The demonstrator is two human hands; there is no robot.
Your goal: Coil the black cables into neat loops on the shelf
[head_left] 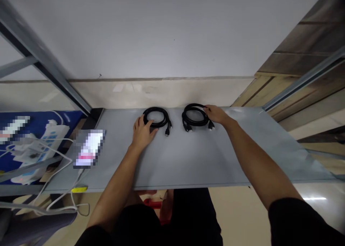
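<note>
Two coiled black cables lie side by side near the back edge of the grey shelf (172, 159). My left hand (142, 133) rests at the left side of the left coil (164, 114), its fingers apart and touching the loop. That coil's plug ends point toward the front right. At the right coil (194, 123), my right hand (215, 114) is closed on the upper right part of the loop, with thumb and fingers pinched together. The connectors of this coil lie along its front side.
A lit phone (89, 149) with a white cable (60, 177) lies on the shelf's left end. Further left, a white power strip (54, 134) sits on a blue surface. Metal posts (304, 84) flank the shelf, and a wall (172, 34) stands behind it.
</note>
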